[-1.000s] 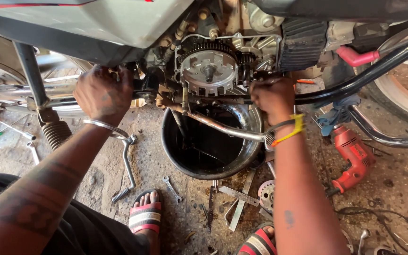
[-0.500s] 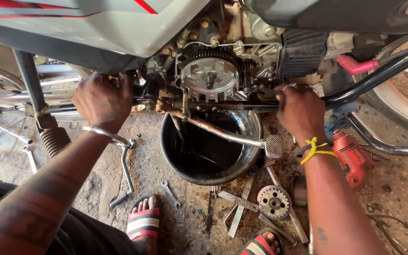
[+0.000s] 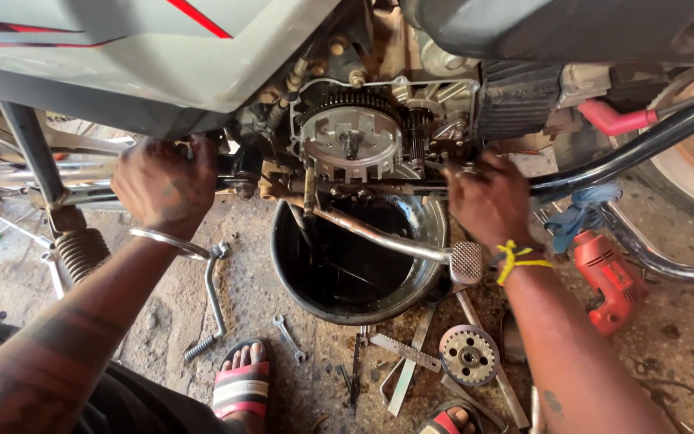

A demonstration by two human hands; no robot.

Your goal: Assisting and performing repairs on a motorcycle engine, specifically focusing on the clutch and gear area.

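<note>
A motorcycle engine stands open in front of me, its clutch basket [image 3: 353, 142] with a toothed gear ring exposed. My left hand [image 3: 164, 184] is closed around a dark part of the frame at the engine's left side. My right hand [image 3: 489, 199] is pressed against the lower right edge of the open engine case, fingers curled on something I cannot make out. A chrome brake pedal [image 3: 466, 262] runs across below the engine. Under it sits a black drain pan [image 3: 287, 277] holding dark oil.
On the dirt floor lie a kick lever [image 3: 211, 302], a small spanner [image 3: 289, 338], flat metal strips [image 3: 411, 359], a round clutch plate hub [image 3: 468, 354] and a red electric drill [image 3: 608, 279]. A rear shock spring [image 3: 80, 249] is at left. My sandalled feet [image 3: 240, 386] are below.
My view has moved closer and lower on the engine. My right hand has shifted left and up onto the lower right of the engine case. My left hand keeps its grip.
</note>
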